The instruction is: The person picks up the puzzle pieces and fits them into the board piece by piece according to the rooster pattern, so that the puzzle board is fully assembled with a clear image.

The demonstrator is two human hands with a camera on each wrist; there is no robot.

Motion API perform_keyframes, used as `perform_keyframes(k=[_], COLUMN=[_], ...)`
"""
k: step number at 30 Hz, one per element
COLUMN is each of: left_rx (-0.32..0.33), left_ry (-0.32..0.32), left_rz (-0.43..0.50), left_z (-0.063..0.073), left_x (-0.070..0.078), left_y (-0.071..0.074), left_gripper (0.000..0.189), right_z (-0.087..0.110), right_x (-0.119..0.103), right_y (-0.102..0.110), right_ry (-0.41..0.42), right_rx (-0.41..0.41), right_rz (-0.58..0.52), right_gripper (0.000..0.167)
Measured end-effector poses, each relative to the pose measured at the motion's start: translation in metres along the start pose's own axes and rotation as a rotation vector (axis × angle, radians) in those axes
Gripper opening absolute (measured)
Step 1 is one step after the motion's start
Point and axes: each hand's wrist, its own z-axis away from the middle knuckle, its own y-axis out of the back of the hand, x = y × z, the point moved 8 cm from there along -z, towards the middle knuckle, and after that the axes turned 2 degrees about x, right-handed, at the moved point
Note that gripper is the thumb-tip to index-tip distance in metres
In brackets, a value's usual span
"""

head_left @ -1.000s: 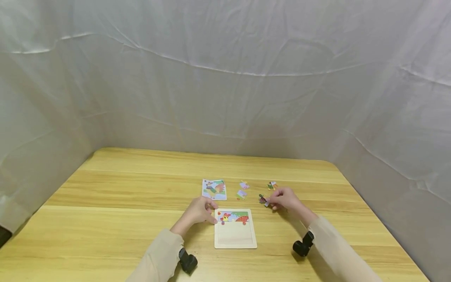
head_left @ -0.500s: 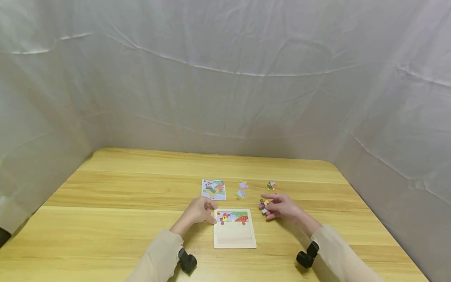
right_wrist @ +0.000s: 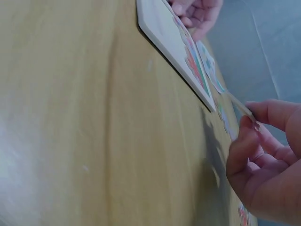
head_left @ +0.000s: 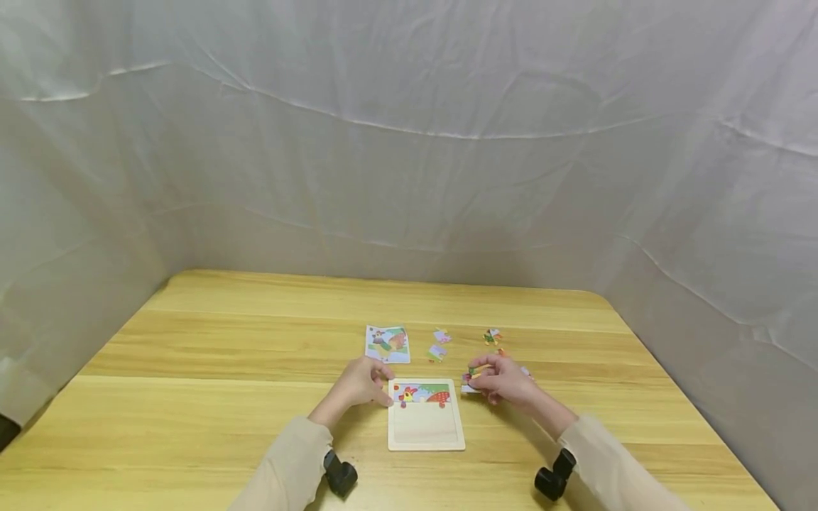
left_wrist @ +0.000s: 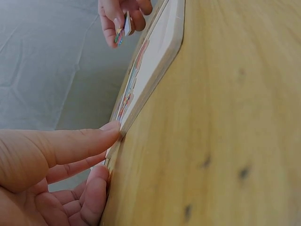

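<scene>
My left hand [head_left: 361, 383] grips the upper left corner of a pale wooden puzzle tray [head_left: 427, 428], thumb on its left edge and index finger near the top. Across the tray's top runs a joined strip of pieces [head_left: 422, 393] with a rooster's head and a red spotted part; bare wood shows below it. My right hand [head_left: 506, 381] pinches a puzzle piece [right_wrist: 241, 106] between thumb and fingers, just right of the tray. The right wrist view shows that piece edge-on, raised above the table, and the fingers cover part of its picture.
Behind the tray lies a picture card [head_left: 387, 345] of the same rooster scene. Loose pieces [head_left: 437, 352] lie to the card's right, another group [head_left: 493, 336] farther right. More pieces [head_left: 526, 371] show partly from behind my right hand. Grey cloth [head_left: 409, 177] hangs around the table.
My right hand has picked up a piece from the right-hand group and brought it left and nearer, toward the tray's right edge. My left hand has stayed at the tray.
</scene>
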Motion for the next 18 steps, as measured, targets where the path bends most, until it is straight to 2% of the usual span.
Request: perform_keyframes(k=[6,12,18], left_rx=[0.001,0.002,0.001], left_ry=[0.003,0.002,0.008], left_rz=[0.005,-0.003,0.002], left_z=[0.0,0.0,0.001], left_x=[0.0,0.0,0.001], left_y=[0.0,0.0,0.0], left_gripper=[0.032,0.033,0.032], right_z=[0.0,0.003,0.004], right_x=[-0.002,-0.004,-0.006], right_y=[-0.012,-0.025,-0.041], right_ry=[0.025,0.013,0.025], right_rx=[-0.008,-0.001,-0.049], right_rz=[0.01,0.019,0.003], right_gripper=[0.03,0.035,0.025])
